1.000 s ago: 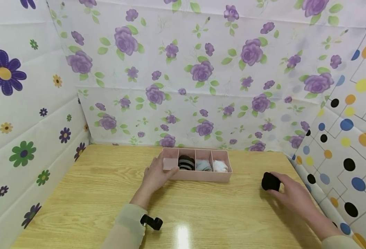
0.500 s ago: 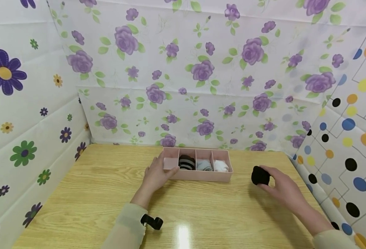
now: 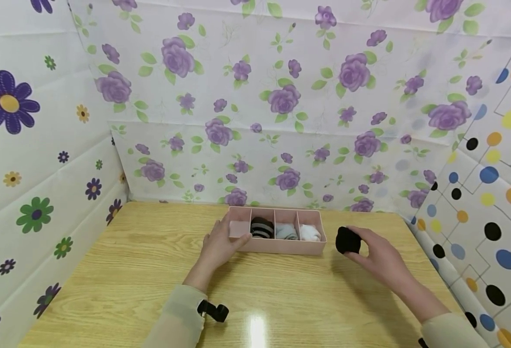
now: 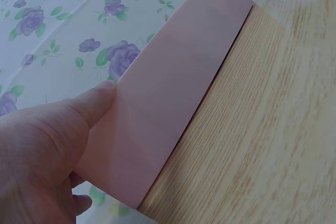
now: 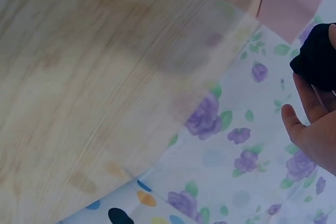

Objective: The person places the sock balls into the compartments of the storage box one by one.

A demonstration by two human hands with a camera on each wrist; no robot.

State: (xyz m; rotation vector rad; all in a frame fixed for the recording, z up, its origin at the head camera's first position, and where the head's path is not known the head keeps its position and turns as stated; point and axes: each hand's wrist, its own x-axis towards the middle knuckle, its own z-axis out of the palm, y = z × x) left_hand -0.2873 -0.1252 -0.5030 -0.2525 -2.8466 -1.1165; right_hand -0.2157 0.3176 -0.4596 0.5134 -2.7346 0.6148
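A pink four-part drawer organizer (image 3: 281,246) stands toward the back of the table. My left hand (image 3: 218,244) grips its left end, the thumb over the front rim, as the left wrist view also shows; the other fingers are partly hidden. From left to right, its compartments show a bare bottom, striped dark socks (image 3: 262,228), grey-blue socks (image 3: 286,232) and white socks (image 3: 310,233). Just right of the organizer, my right hand (image 3: 379,253) pinches a black rolled-up pair of socks (image 3: 348,240) between thumb and fingers, above the table. In the right wrist view these black socks (image 5: 316,59) sit at the right edge.
The wooden table (image 3: 281,295) carries the organizer close to the back wall, which is hung with a purple-rose cloth (image 3: 255,96). Patterned cloths close off the left (image 3: 42,169) and right (image 3: 490,203) sides. A black wrist camera (image 3: 213,310) sits on the left sleeve.
My right hand has carried the black socks leftward and slightly farther back, from near the table's right side to beside the organizer. The left hand has stayed on the organizer.
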